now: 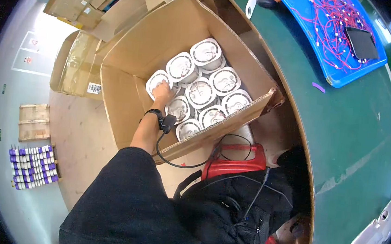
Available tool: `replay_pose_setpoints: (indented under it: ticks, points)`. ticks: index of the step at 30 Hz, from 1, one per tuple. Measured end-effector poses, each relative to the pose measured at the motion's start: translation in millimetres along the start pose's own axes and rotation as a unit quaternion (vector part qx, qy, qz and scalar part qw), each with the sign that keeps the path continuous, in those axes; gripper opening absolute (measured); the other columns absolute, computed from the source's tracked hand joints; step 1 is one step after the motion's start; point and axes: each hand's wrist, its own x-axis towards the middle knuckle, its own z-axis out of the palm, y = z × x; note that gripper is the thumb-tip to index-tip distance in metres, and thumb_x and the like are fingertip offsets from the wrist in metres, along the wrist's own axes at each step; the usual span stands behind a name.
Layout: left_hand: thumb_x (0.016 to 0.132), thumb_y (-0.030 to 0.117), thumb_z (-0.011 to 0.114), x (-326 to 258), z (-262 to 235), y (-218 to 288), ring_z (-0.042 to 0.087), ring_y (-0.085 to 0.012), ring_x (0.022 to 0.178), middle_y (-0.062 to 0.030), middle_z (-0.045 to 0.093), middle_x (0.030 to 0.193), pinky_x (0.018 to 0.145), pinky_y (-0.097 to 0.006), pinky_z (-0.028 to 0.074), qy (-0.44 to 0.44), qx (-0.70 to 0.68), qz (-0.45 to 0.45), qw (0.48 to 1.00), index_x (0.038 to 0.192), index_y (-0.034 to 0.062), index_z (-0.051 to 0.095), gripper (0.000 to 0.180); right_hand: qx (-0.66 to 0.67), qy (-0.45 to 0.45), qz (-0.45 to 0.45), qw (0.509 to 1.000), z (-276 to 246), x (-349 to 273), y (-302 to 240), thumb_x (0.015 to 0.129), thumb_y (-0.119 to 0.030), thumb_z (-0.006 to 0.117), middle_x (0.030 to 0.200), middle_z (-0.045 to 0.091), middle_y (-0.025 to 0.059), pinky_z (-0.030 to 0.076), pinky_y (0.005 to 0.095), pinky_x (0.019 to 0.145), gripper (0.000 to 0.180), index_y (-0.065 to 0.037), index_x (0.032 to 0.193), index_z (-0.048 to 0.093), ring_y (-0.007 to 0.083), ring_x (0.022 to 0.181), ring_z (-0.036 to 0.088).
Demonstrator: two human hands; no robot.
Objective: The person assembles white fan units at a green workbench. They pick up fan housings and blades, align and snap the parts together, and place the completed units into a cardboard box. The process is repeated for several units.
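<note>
Fingers of the left hand (162,92) grip a white round part (157,80) (inside the cardboard box (126,111)).

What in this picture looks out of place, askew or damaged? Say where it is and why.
The cardboard box sits tilted, and its near wall is bent and creased at the top edge. The white round parts inside lean at differing angles instead of lying flat in rows. The left hand rests on one at the box's left side.

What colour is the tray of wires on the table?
Blue: the tray holds red-pink wires on the green table. Head view.
</note>
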Motion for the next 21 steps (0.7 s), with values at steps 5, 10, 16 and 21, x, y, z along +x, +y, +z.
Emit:
replay_pose_setpoints:
  ticks: [5,10,16,21]
  points:
    - [0.079,0.044,0.061,17.5,-22.6,-23.5,0.063,-0.037,0.099,-0.0222,0.066,0.106,0.086,-0.044,0.049,-0.001,-0.09,-0.013,0.996,0.105,-0.0016,0.065,0.052,0.006,-0.077,0.022,0.997,-6.5,3.1,6.4,0.09,-0.035,0.056,0.103,0.062,0.019,0.046,0.0348,0.09,0.042,-0.001,0.113,0.058,0.0274,0.098,0.061]
    - [0.086,0.034,0.058,25.2,-80.2,-69.3,0.065,-0.0266,0.094,-0.0169,0.068,0.101,0.083,-0.037,0.049,-0.096,-0.293,0.005,0.951,0.111,-0.0007,0.066,0.044,-0.073,-0.267,0.13,0.952,-9.0,44.6,3.9,0.091,-0.039,0.054,0.118,0.058,0.0187,0.041,0.0351,0.096,0.05,0.0,0.122,0.054,0.0268,0.11,0.056]
    - [0.09,0.027,0.057,-18.7,-237.9,-24.8,0.053,-0.0114,0.074,-0.0024,0.063,0.083,0.067,-0.029,0.044,-0.194,-0.245,0.249,0.917,0.098,-0.0002,0.065,0.03,-0.079,-0.417,0.106,0.899,-17.1,61.7,-12.0,0.089,-0.041,0.056,0.131,0.053,0.0192,0.037,0.0388,0.102,0.06,0.001,0.132,0.047,0.029,0.122,0.05]
    - [0.093,0.023,0.055,-117.3,-371.5,95.4,0.049,-0.0134,0.066,-0.0043,0.055,0.073,0.06,-0.028,0.041,-0.16,-0.233,0.581,0.763,0.091,0.0002,0.062,0.024,0.022,-0.486,-0.146,0.861,-29.2,64.9,-68.2,0.091,-0.017,0.051,0.122,0.057,0.0207,0.044,0.0379,0.09,0.039,-0.003,0.128,0.052,0.0369,0.113,0.053]
